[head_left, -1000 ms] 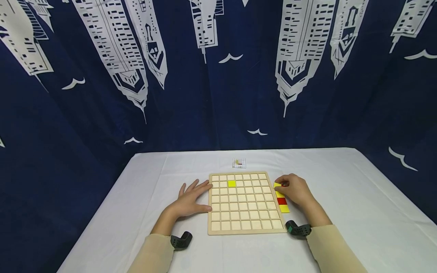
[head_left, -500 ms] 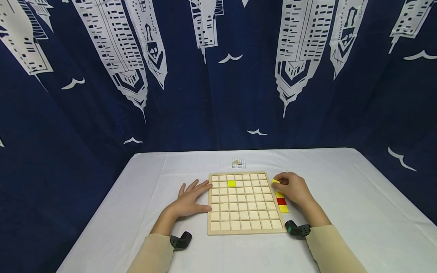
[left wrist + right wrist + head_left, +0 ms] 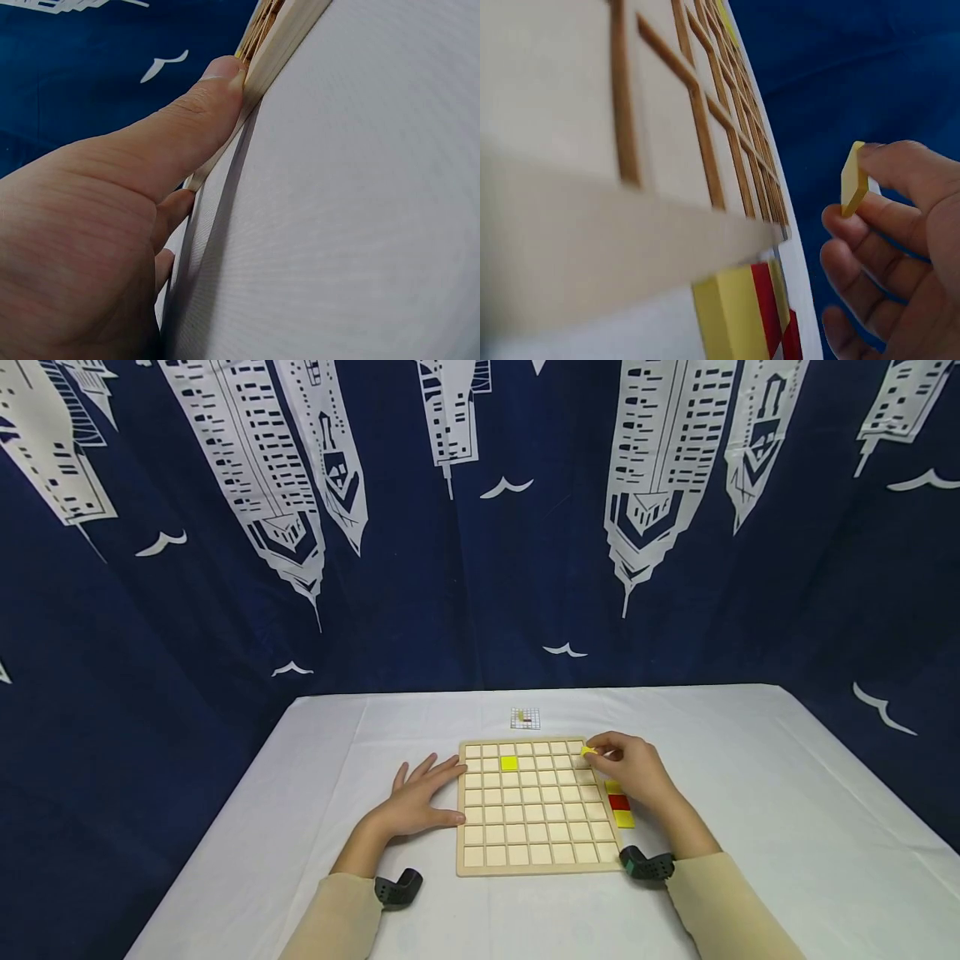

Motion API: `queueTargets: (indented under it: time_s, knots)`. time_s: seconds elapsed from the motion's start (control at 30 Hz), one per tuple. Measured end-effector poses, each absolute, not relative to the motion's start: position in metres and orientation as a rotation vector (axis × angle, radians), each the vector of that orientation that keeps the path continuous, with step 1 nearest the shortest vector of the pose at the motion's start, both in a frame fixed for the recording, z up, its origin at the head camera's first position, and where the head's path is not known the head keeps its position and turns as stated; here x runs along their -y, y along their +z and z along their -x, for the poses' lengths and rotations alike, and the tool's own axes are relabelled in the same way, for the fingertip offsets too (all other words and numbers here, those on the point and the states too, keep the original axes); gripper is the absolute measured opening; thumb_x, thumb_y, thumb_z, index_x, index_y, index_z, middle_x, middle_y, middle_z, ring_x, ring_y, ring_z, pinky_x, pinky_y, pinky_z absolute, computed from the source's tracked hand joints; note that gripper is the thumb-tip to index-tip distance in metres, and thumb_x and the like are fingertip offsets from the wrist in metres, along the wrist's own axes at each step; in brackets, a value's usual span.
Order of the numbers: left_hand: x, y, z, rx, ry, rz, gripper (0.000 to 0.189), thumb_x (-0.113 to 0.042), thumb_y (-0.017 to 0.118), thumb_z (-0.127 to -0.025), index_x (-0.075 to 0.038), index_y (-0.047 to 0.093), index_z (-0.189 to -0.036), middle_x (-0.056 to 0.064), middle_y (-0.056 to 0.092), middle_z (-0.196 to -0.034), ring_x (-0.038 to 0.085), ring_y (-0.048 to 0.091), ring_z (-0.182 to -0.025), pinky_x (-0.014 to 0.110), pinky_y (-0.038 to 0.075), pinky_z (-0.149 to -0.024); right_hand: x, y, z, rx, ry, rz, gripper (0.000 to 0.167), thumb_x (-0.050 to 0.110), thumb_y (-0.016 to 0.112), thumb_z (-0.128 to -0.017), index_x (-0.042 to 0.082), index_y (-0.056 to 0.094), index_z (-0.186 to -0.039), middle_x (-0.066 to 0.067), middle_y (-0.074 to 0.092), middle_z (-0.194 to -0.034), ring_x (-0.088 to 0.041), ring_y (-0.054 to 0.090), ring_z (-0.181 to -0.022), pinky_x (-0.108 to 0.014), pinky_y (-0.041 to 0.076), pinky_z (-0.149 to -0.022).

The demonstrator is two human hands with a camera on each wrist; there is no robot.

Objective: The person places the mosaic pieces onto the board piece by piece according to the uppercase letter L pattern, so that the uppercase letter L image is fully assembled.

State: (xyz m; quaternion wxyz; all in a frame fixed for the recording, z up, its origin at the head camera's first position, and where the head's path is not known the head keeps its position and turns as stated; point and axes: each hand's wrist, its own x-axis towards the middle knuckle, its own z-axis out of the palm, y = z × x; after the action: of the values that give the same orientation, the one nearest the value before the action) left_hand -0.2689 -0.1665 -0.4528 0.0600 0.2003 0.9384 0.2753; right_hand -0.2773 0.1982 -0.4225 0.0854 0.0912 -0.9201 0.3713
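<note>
A square wooden grid board (image 3: 540, 870) lies on the white table, with one yellow tile (image 3: 509, 763) set in a cell of its second row from the far side. My left hand (image 3: 411, 810) spreads its fingers against the board's left edge; in the left wrist view the thumb (image 3: 180, 135) touches the wooden rim. Between thumb and fingers, my right hand (image 3: 633, 768) pinches another yellow tile (image 3: 853, 180) above the board's far right corner. The right wrist view shows that tile raised and tilted on edge.
Beside the board's right edge lies a row of tiles, including a red tile (image 3: 619, 802) and a yellow tile (image 3: 624, 819). A small printed grid card (image 3: 525, 718) lies beyond the far edge. A dark blue patterned curtain (image 3: 465, 610) hangs behind the table.
My right hand has picked the yellow tile off the far end of the row and carried it left, to the board's far right corner. The left hand has stayed still.
</note>
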Motion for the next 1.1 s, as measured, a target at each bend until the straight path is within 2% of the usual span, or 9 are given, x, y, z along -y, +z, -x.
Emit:
queueTargets:
  time_s: [0.23, 0.5, 1.1]
  knots:
    - [0.167, -0.452, 0.269, -2.841, 0.826, -0.607, 0.083, -0.051, 0.079, -0.079, -0.027, 0.044, -0.151, -0.002, 0.029, -0.166, 0.034, 0.009, -0.157, 0.066, -0.011, -0.121, -0.181, -0.415, 0.276, 2.734, 1.147, -0.367, 0.021, 0.024, 0.074, -0.09, 0.011, 0.073, -0.107, -0.008, 0.072, -0.104, -0.018, 0.063, -0.086, -0.026, 0.052, -0.072]
    - [0.167, -0.452, 0.268, -2.839, 0.84, -0.609, 0.083, -0.05, 0.079, -0.079, -0.026, 0.045, -0.151, -0.001, 0.029, -0.166, 0.035, 0.009, -0.157, 0.067, -0.011, -0.121, -0.159, -0.41, 0.276, 2.729, 1.14, -0.519, 0.02, 0.021, 0.076, -0.089, 0.014, 0.073, -0.107, -0.003, 0.068, -0.093, -0.014, 0.055, -0.07, -0.026, 0.049, -0.065]
    - [0.166, -0.452, 0.268, -2.834, 0.836, -0.616, 0.082, -0.049, 0.079, -0.08, -0.027, 0.044, -0.151, -0.002, 0.029, -0.166, 0.034, 0.009, -0.157, 0.066, -0.011, -0.121, -0.115, -0.419, 0.283, 2.802, 1.163, -0.605, 0.016, 0.017, 0.081, -0.082, 0.01, 0.073, -0.095, 0.001, 0.065, -0.083, -0.012, 0.055, -0.071, -0.024, 0.047, -0.069]
